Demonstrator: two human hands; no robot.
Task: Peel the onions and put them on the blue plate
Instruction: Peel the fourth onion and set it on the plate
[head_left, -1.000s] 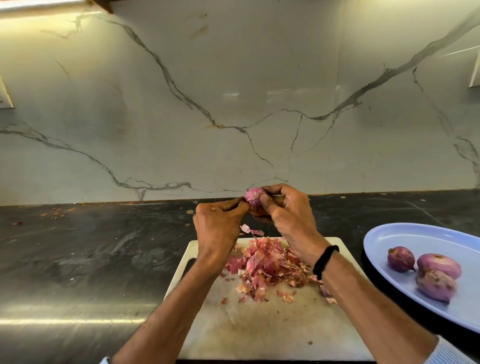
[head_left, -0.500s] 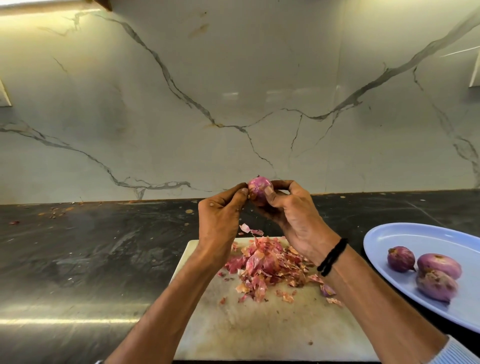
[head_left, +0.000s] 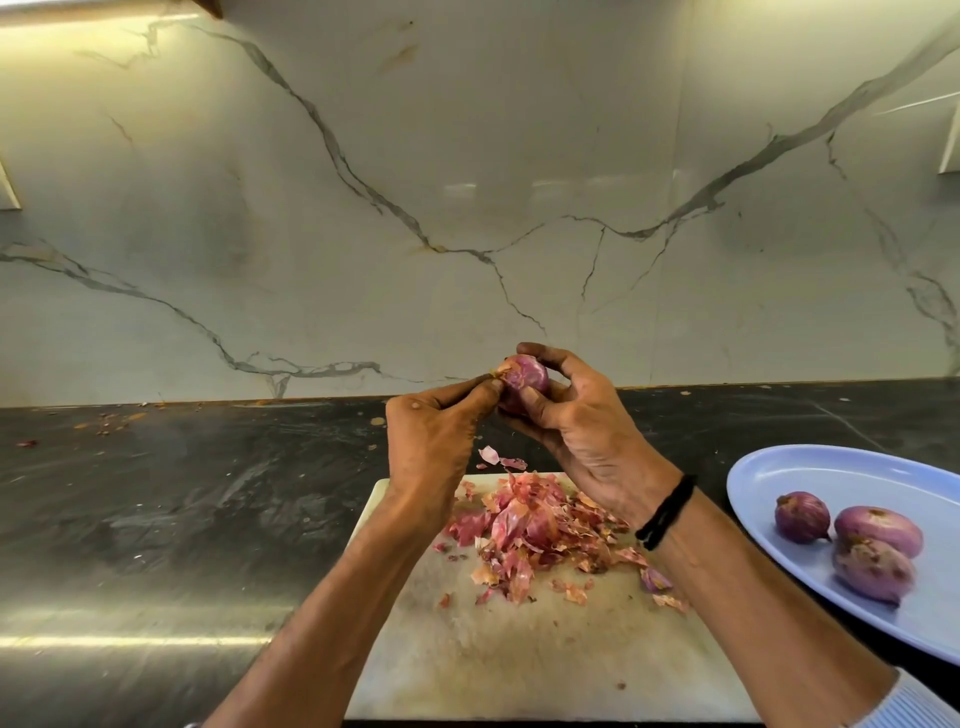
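above board, right hand (head_left: 582, 415) cupping onion (head_left: 527, 376), left hand (head_left: 436, 431) pinching skin

One purple onion (head_left: 529, 375) is held up; three peeled onions (head_left: 878, 530) lie on the blue plate (head_left: 831, 467).

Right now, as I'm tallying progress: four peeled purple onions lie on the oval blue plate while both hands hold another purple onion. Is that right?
Not quite. The head view shows three peeled purple onions on the oval blue plate, not four. The left hand and right hand do hold another purple onion.
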